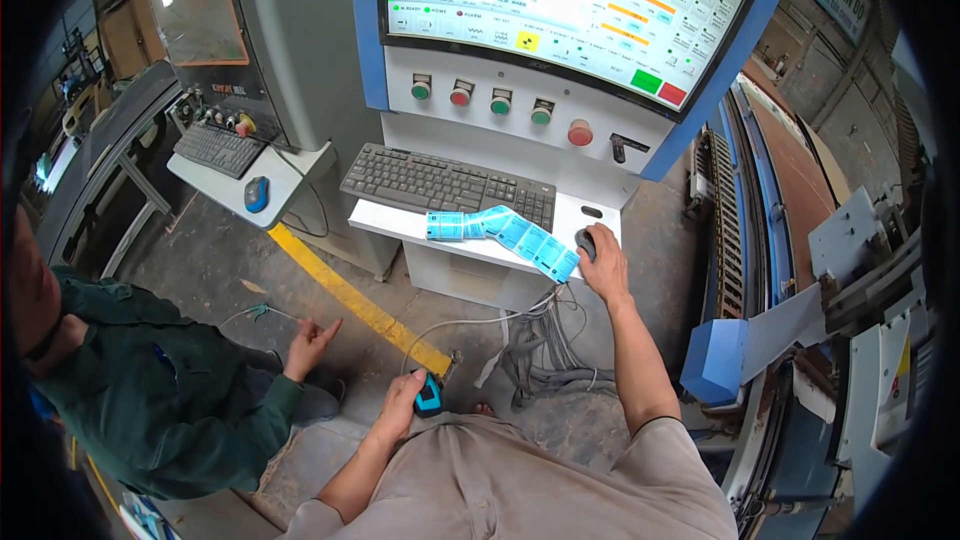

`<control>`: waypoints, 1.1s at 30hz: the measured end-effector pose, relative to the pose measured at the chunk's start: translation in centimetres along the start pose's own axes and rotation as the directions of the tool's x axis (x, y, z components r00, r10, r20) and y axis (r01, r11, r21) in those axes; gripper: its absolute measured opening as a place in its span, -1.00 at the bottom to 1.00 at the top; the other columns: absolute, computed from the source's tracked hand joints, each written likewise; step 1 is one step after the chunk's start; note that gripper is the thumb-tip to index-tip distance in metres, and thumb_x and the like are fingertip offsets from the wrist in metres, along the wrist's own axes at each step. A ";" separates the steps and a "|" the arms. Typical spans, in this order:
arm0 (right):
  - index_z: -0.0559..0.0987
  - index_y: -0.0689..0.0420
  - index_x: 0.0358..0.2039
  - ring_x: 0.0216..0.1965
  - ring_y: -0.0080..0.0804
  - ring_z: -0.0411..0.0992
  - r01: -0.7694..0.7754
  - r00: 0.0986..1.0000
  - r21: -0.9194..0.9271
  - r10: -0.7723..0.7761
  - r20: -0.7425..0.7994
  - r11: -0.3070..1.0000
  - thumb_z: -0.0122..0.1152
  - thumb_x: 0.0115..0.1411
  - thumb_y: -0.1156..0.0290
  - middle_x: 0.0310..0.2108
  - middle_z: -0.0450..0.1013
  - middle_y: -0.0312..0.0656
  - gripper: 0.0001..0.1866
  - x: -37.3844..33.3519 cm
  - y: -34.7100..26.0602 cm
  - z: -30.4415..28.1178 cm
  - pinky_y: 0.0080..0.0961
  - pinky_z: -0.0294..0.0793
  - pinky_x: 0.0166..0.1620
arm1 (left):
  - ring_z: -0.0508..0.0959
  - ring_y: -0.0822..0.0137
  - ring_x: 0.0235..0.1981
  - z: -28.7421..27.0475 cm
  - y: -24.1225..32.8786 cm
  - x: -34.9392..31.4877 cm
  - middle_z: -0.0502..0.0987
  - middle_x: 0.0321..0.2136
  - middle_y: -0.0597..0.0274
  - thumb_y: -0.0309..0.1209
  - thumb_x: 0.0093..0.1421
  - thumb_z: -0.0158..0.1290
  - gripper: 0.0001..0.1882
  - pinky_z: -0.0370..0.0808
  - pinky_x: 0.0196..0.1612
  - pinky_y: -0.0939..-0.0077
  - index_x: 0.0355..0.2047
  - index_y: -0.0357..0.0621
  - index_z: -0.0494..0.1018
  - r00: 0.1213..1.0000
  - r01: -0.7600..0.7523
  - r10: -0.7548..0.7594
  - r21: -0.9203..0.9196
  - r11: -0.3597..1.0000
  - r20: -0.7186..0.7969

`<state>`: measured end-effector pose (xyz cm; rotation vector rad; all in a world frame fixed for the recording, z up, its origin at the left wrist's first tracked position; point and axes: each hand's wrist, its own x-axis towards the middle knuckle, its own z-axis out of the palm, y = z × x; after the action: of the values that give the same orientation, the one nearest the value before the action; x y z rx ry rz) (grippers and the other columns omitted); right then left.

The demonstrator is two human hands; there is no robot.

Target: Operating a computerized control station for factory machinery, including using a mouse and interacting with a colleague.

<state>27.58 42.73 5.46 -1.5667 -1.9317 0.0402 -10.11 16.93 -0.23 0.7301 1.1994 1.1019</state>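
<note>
My right hand (606, 262) rests over a dark computer mouse (586, 244) at the right end of a white shelf (388, 222). Close to my waist, my left hand (401, 398) is closed round a small teal and black tape measure (428, 396). A black keyboard (450, 185) lies on the shelf left of the mouse. Along the shelf's front edge, between keyboard and right hand, stretches a bent strip of blue printed labels (505, 230). Above stands a lit monitor (560, 0) showing a control screen with coloured buttons.
Green and red push buttons (500, 102) and a larger red button (580, 132) line the panel. At left, a person in a dark green jacket (170, 390) extends a hand (312, 348). Loose cables (545, 355) hang below the shelf. A machine with a blue-capped part (715, 360) stands right.
</note>
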 end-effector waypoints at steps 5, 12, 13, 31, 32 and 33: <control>0.51 0.08 0.10 0.17 0.11 0.42 0.003 1.000 0.013 -0.003 -0.003 1.000 0.34 0.09 0.38 0.21 0.40 0.01 -0.49 0.4 -0.5 -0.1 -0.10 0.47 0.18 | 0.32 0.56 -0.44 -0.2 0.1 -0.1 0.40 -0.54 0.47 0.03 0.39 0.02 -0.51 0.28 -0.34 0.51 -0.52 -0.10 0.46 1.000 -0.011 0.011 -0.004 1.000 -0.008; 0.50 0.15 0.13 0.19 0.11 0.41 0.005 1.000 0.005 -0.005 0.011 1.000 0.33 0.11 0.38 0.23 0.40 0.02 -0.46 0.5 -0.3 0.0 -0.12 0.46 0.19 | 0.32 0.55 -0.44 0.0 0.3 0.3 0.40 -0.53 0.47 0.01 0.40 0.01 -0.52 0.28 -0.34 0.51 -0.51 -0.10 0.46 1.000 0.000 0.000 0.002 1.000 0.005; 0.50 0.15 0.13 0.19 0.11 0.41 0.004 1.000 0.004 -0.004 0.011 1.000 0.33 0.11 0.38 0.23 0.40 0.02 -0.46 0.4 -0.3 0.0 -0.12 0.46 0.19 | 0.33 0.55 -0.44 0.2 0.7 0.1 0.41 -0.53 0.46 0.01 0.40 0.01 -0.52 0.29 -0.33 0.50 -0.50 -0.10 0.47 1.000 0.000 0.000 0.006 1.000 0.002; 0.47 0.15 0.06 0.14 0.12 0.42 0.028 0.999 0.022 -0.028 -0.025 0.999 0.34 0.08 0.42 0.18 0.41 0.03 -0.50 0.0 0.1 -0.6 -0.07 0.46 0.16 | 0.35 0.54 -0.39 0.2 0.4 0.3 0.42 -0.48 0.46 0.02 0.39 0.02 -0.52 0.33 -0.28 0.50 -0.46 -0.14 0.47 1.000 0.004 -0.004 0.047 0.999 0.012; 0.47 0.15 0.06 0.14 0.12 0.42 0.031 0.999 0.029 -0.031 -0.021 0.999 0.34 0.08 0.42 0.17 0.41 0.03 -0.50 0.1 -0.1 -0.4 -0.07 0.46 0.15 | 0.35 0.54 -0.39 -0.1 0.2 0.2 0.42 -0.48 0.46 0.02 0.39 0.02 -0.52 0.33 -0.28 0.50 -0.46 -0.14 0.48 1.000 -0.003 0.003 0.049 0.999 0.017; 0.47 0.16 0.05 0.13 0.12 0.42 0.032 0.999 0.035 -0.032 -0.016 0.999 0.34 0.08 0.42 0.17 0.42 0.04 -0.51 0.2 -0.2 -0.3 -0.07 0.46 0.15 | 0.35 0.54 -0.39 -0.1 0.4 0.1 0.42 -0.49 0.46 0.02 0.39 0.02 -0.52 0.33 -0.28 0.50 -0.46 -0.14 0.48 1.000 -0.009 0.008 0.051 0.999 0.024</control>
<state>27.50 42.80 5.86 -1.5088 -1.9335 0.0481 -10.32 17.18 0.03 0.7864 1.2089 1.0695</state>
